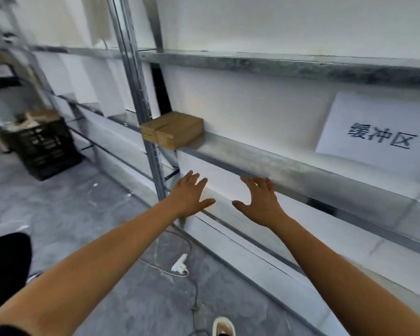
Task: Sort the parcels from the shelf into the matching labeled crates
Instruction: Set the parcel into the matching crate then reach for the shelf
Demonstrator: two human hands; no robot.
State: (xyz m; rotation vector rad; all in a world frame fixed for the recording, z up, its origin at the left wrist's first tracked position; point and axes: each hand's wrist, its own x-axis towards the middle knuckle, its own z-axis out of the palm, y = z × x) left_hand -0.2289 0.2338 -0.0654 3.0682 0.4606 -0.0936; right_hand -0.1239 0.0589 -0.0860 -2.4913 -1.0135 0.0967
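Note:
A brown cardboard parcel (174, 128) lies on the metal shelf (264, 163), right beside the upright post. Both my hands are stretched out in front of the shelf, below and to the right of the parcel. My left hand (189, 196) is spread with straight fingers and holds nothing. My right hand (260, 197) is spread too, its fingertips near the shelf's front edge, and it is empty. A black crate (43, 149) with cardboard pieces in it stands on the floor far to the left.
A white sheet with printed characters (374, 134) hangs on the wall behind the shelf at right. The steel upright (141, 103) rises left of the parcel. A white plug and cord (180, 264) lie on the grey floor. My shoe (223, 326) shows at the bottom.

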